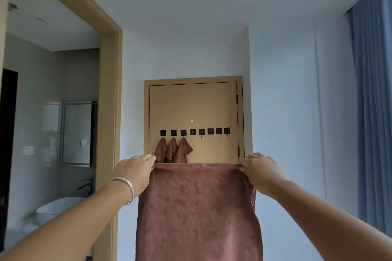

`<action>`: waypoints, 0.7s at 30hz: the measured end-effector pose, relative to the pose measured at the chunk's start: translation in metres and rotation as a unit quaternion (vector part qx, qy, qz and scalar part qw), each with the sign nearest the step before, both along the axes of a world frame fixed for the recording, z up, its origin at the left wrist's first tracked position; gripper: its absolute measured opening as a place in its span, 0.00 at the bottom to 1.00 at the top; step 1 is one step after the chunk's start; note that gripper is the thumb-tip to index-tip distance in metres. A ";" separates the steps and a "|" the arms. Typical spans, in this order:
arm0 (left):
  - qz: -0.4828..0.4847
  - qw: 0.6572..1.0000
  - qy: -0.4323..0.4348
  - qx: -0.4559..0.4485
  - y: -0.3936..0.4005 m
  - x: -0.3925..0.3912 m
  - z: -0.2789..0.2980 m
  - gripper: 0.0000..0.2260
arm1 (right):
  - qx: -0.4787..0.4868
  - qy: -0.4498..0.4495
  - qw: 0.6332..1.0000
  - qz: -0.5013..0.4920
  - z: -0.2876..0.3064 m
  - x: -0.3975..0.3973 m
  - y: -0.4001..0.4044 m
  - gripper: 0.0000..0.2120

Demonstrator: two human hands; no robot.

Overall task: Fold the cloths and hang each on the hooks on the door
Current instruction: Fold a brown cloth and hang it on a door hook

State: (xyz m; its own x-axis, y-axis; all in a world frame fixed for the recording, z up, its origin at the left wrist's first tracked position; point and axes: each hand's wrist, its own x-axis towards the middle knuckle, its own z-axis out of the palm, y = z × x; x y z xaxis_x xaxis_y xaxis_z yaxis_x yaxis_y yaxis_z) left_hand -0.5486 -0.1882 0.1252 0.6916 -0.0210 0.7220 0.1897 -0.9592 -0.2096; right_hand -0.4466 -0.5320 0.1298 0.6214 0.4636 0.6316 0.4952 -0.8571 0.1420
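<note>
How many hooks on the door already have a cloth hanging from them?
3: the three leftmost hooks of eight each hold a cloth; the other five are bare.

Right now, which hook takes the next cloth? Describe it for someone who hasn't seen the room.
On the tan wooden door ahead runs a row of eight square black hooks. The three leftmost carry folded reddish-brown cloths. The fourth hook from the left is the first bare one.

Two bare forearms without sleeves, entering from the lower corners of the frame, with a thin silver bangle (127, 189) round the left wrist.
</note>
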 end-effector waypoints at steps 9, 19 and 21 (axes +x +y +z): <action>0.009 1.000 0.010 0.007 0.047 0.125 -0.005 0.07 | 0.000 -0.001 1.000 0.001 -0.012 0.123 0.051 0.15; 0.030 0.999 0.040 -0.010 0.064 0.279 -0.013 0.07 | 0.010 -0.003 0.999 0.033 -0.015 0.311 0.079 0.15; 0.036 0.999 0.035 -0.020 0.066 0.313 -0.007 0.07 | 0.017 -0.006 0.999 0.044 -0.013 0.352 0.085 0.15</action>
State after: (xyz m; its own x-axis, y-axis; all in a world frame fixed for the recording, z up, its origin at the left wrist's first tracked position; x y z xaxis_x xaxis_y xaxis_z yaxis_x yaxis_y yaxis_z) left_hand -0.2359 -0.1222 0.1178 0.7388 0.0583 0.6714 0.2443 -0.9517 -0.1861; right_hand -0.0947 -0.4474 0.1169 0.5720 0.4946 0.6544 0.5674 -0.8147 0.1197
